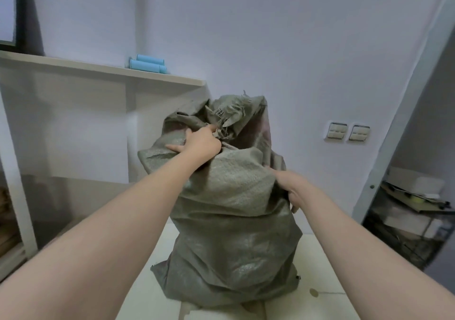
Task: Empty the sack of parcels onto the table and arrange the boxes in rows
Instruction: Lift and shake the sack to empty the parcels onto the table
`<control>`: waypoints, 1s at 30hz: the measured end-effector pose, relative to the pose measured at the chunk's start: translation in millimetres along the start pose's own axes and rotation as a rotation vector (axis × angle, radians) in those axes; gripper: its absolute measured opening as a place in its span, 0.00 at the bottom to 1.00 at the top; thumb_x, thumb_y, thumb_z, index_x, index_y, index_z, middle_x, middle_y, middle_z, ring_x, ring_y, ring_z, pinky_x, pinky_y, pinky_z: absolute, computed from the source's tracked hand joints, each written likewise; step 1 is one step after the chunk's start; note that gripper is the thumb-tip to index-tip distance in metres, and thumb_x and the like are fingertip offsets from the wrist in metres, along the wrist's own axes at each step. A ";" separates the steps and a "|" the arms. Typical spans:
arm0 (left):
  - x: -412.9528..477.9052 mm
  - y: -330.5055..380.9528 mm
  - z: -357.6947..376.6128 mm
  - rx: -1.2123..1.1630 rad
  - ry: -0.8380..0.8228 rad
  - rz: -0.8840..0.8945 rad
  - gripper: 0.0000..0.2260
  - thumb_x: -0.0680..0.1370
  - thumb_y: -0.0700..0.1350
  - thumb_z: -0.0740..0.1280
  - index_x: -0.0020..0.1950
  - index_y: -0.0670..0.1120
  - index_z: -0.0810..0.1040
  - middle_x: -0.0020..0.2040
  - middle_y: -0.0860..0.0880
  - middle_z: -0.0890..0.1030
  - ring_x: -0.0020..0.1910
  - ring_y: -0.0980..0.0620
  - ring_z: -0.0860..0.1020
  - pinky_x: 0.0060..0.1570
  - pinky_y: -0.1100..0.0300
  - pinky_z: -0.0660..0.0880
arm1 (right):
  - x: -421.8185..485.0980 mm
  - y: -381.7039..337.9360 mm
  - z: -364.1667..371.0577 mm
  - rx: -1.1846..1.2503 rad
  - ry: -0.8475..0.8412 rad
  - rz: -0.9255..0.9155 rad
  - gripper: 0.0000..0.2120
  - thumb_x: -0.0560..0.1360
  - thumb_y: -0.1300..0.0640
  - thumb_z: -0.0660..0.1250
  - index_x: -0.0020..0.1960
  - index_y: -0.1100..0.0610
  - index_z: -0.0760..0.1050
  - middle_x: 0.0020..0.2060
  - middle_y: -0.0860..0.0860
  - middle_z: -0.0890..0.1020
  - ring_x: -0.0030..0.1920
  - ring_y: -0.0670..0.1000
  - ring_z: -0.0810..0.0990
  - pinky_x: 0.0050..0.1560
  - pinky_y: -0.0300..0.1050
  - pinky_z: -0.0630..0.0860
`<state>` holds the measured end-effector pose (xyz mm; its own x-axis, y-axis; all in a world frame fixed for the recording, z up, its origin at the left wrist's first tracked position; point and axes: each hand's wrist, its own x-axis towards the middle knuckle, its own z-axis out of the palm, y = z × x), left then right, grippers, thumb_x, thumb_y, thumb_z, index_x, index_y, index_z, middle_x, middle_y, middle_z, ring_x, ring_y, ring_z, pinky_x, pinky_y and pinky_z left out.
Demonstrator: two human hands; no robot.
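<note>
The sack (234,221) stands upright on the pale desk (147,300). Both arms reach out straight. The left hand (199,142) is up high, its fingers closed tight on the bunched neck of the sack. The right hand (293,189) is lower and grips the cloth on the sack's right side. The hands are apart.

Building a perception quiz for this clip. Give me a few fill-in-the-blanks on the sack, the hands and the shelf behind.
1. The sack stands ____ on the table.
2. The left hand and the right hand both grip the ____.
3. The rolls lying on the shelf are ____ in colour.

Missing words: upright; sack; blue.
</note>
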<state>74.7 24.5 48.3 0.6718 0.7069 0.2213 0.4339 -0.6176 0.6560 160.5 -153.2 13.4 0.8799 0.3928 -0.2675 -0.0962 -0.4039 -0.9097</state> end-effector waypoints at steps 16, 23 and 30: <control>-42.1 -18.0 -8.2 -0.448 0.104 0.068 0.11 0.80 0.38 0.57 0.53 0.54 0.72 0.46 0.45 0.77 0.31 0.50 0.68 0.30 0.58 0.63 | -6.5 -3.0 -7.4 0.621 0.435 -0.150 0.13 0.74 0.56 0.70 0.32 0.55 0.75 0.35 0.51 0.79 0.39 0.54 0.78 0.43 0.48 0.78; -37.0 14.8 -20.7 -0.669 0.125 0.032 0.12 0.79 0.37 0.59 0.57 0.50 0.75 0.55 0.43 0.79 0.49 0.45 0.77 0.48 0.54 0.75 | -24.6 -53.0 -31.9 0.676 0.481 -0.393 0.18 0.75 0.61 0.66 0.28 0.55 0.66 0.29 0.47 0.71 0.31 0.48 0.67 0.35 0.42 0.67; -48.9 -11.4 6.3 -1.041 0.027 -0.153 0.13 0.79 0.35 0.61 0.62 0.46 0.74 0.53 0.43 0.79 0.44 0.45 0.78 0.45 0.52 0.77 | -28.0 -77.6 -21.8 0.150 0.582 -0.683 0.16 0.78 0.54 0.64 0.33 0.57 0.69 0.27 0.48 0.67 0.32 0.49 0.66 0.34 0.44 0.63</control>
<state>40.6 -5.2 25.4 0.6343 0.7677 0.0909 -0.2257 0.0714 0.9716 153.5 -150.8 98.4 0.8596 0.0118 0.5108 0.5089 -0.1087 -0.8539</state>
